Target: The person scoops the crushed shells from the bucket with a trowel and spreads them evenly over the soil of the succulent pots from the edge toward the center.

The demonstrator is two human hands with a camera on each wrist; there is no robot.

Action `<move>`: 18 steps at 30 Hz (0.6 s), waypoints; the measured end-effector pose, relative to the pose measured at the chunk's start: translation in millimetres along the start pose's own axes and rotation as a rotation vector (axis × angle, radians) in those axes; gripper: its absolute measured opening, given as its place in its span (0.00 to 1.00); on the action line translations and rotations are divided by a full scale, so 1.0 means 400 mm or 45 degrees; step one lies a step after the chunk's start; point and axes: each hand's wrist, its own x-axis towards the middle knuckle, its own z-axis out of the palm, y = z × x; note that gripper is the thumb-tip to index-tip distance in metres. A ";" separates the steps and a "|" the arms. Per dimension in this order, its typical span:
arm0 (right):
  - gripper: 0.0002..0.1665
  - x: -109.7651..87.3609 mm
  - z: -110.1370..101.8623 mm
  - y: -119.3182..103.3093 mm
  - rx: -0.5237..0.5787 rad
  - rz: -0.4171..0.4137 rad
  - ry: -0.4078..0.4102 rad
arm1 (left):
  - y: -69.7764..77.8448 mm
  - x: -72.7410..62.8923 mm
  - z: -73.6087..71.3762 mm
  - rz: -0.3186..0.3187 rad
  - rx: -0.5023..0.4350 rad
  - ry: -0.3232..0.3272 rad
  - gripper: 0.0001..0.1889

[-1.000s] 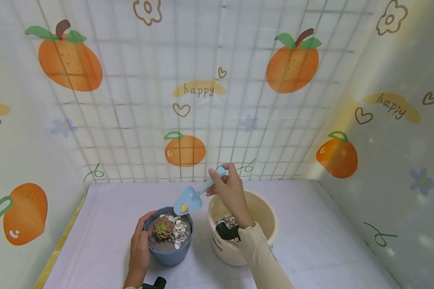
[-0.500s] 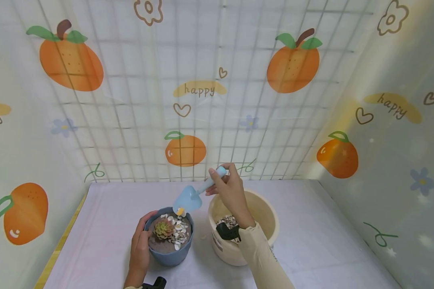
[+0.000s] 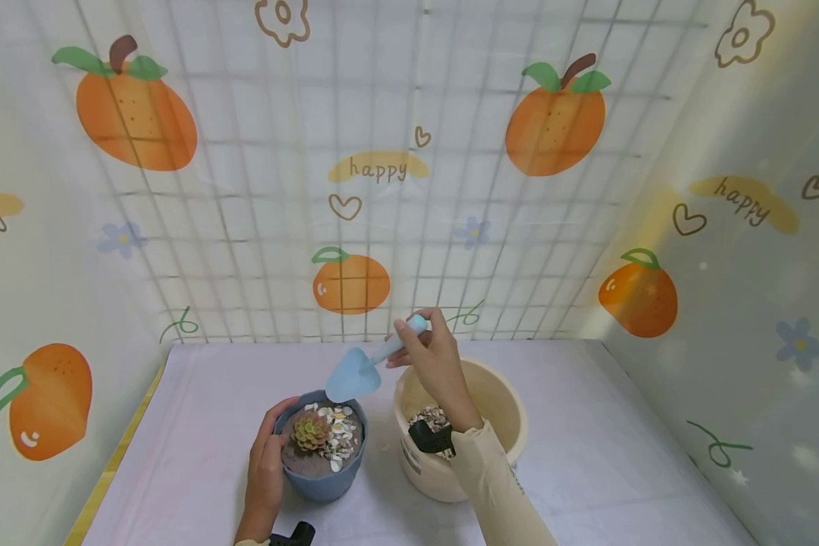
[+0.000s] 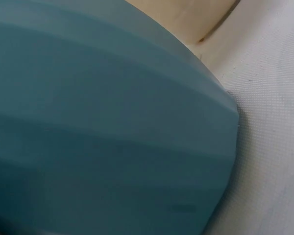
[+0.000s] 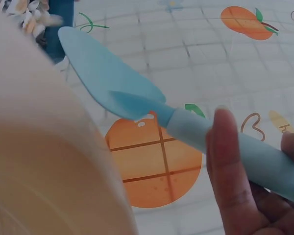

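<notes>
My left hand (image 3: 266, 464) holds the blue-grey flower pot (image 3: 322, 487) by its left side. A small succulent (image 3: 310, 431) grows in the soil there, with white and tan shell-like chips (image 3: 342, 435) on its right. In my right hand (image 3: 438, 368) is the handle of a light blue garden trowel (image 3: 352, 376), its blade tipped down over the pot's back rim. Seen from the right wrist, the trowel blade (image 5: 105, 73) carries nothing. The pot's side (image 4: 108, 122) fills most of the left wrist view, where no fingers show.
A cream bucket (image 3: 423, 478) stands right of the pot, beneath my right forearm, with more chips (image 3: 431, 417) inside. Both stand on a pale cloth-covered table (image 3: 587, 455). Behind rises a grid covered by a fruit-print curtain (image 3: 266, 250).
The trowel blade has tipped further down, and the yellow and white pieces on it have slid off into the pot. My left hand stays on the pot.
</notes>
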 end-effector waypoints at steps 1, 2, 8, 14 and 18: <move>0.19 0.000 -0.001 0.001 0.002 -0.004 0.000 | 0.001 0.000 0.000 -0.005 0.003 -0.001 0.31; 0.19 0.000 -0.001 0.001 0.001 -0.007 -0.001 | 0.002 0.001 0.001 -0.009 0.005 -0.004 0.31; 0.22 0.002 -0.001 0.003 0.016 -0.022 -0.001 | 0.004 0.005 -0.002 -0.013 0.001 -0.010 0.31; 0.19 0.002 0.001 0.000 0.031 -0.016 0.017 | -0.002 0.009 0.000 -0.007 -0.033 -0.021 0.31; 0.20 0.001 0.001 0.001 0.035 -0.033 0.022 | -0.001 0.006 0.003 -0.010 -0.042 -0.016 0.30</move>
